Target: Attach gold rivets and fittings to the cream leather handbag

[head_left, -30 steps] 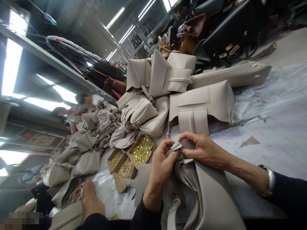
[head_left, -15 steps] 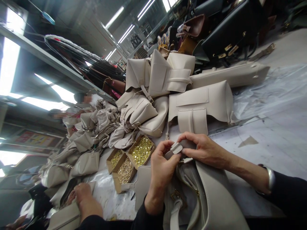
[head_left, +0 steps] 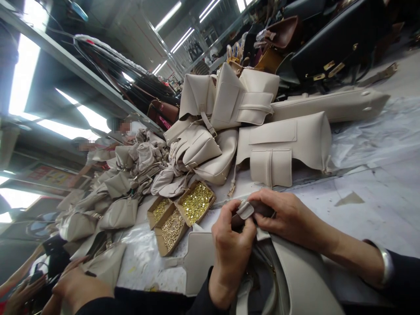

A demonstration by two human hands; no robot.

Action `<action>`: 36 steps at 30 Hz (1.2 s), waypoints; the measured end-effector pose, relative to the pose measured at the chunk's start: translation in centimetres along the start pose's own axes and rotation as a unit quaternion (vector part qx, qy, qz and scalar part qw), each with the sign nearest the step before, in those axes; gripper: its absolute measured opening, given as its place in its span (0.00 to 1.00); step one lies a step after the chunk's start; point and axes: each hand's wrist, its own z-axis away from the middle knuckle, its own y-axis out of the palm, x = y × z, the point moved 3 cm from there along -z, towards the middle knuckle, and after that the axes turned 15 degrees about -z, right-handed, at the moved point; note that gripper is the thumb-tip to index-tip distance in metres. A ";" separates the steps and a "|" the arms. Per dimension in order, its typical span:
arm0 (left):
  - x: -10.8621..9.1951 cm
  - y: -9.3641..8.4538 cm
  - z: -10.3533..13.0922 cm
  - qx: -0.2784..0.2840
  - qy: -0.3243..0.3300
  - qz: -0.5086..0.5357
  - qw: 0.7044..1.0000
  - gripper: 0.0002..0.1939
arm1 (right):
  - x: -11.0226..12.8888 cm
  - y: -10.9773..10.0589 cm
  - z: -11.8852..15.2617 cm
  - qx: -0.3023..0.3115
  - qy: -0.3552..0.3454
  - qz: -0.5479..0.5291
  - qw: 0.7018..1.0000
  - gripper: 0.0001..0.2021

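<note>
In front of me is an open beige handbag (head_left: 305,275), its dark interior and zipper edge showing. My left hand (head_left: 232,245) is closed, thumb and fingers pinching a small beige strap tab (head_left: 245,210) at the top of the bag. Beside it, my right hand (head_left: 288,216) pinches the strap piece right by the tab, its fingertips almost touching those of the left. What lies under the fingertips is partly hidden. A flat beige flap (head_left: 198,262) extends to the left of my left hand.
Cardboard trays of gold-coloured hardware (head_left: 197,201) stand left of my hands. Beige bags (head_left: 282,135) are piled behind. At lower left, a co-worker's hand (head_left: 82,282) rests by another beige bag (head_left: 110,262). Black bags (head_left: 331,48) lie at the back right.
The view has shifted slightly, so the bags appear further right. Both my hands still pinch the tab, now a little lower. The co-worker's hand has moved left and down.
</note>
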 end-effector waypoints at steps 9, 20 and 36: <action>-0.1 0.0 -0.8 0.023 -0.056 0.006 0.998 0.16 | -0.1 -0.2 -0.5 -0.009 0.072 -0.036 0.997 0.13; 1.1 1.1 -3.0 0.130 -0.153 0.155 0.967 0.16 | -1.4 -0.5 -1.0 -0.042 0.213 -0.169 0.962 0.10; 0.4 -0.2 -0.8 0.006 -0.068 0.048 0.996 0.18 | -0.1 0.9 0.4 -0.045 0.022 0.008 0.999 0.11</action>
